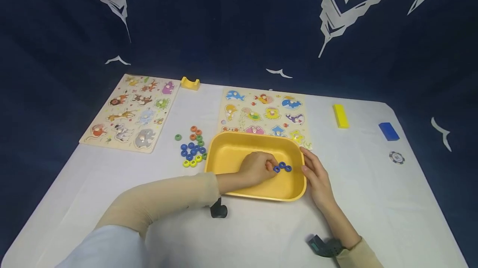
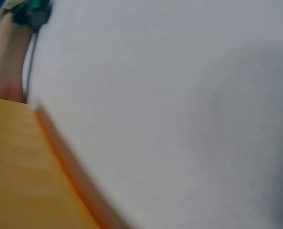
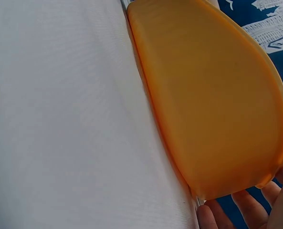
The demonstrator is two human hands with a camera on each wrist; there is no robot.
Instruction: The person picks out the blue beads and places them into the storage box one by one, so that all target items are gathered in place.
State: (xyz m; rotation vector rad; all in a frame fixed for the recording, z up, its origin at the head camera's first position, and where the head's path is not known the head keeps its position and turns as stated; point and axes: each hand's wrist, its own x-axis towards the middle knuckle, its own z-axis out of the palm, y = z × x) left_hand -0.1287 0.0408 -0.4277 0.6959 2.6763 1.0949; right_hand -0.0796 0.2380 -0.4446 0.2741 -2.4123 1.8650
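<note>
A yellow tray point(image 1: 228, 164) stands in the middle of the table in the head view. My left hand point(image 1: 257, 168) reaches inside it, its fingertips pinching a blue bead point(image 1: 276, 169). Right beside that bead, more blue beads point(image 1: 282, 165) lie on the tray's floor. My right hand point(image 1: 315, 176) rests against the tray's right end from outside, fingers extended along the rim. Its fingers point(image 3: 251, 210) touch the tray's outer side in the right wrist view. The left wrist view shows only the tray's outer wall point(image 2: 31, 176), cloth and the other forearm.
Loose blue, green, orange and yellow-green beads point(image 1: 193, 149) lie left of the tray. Two picture puzzle boards point(image 1: 128, 112) are farther back, one partly behind the tray. A yellow block point(image 1: 340, 116), blue block point(image 1: 388, 131), round chip point(image 1: 396, 157) and notched yellow piece point(image 1: 190, 83) lie around.
</note>
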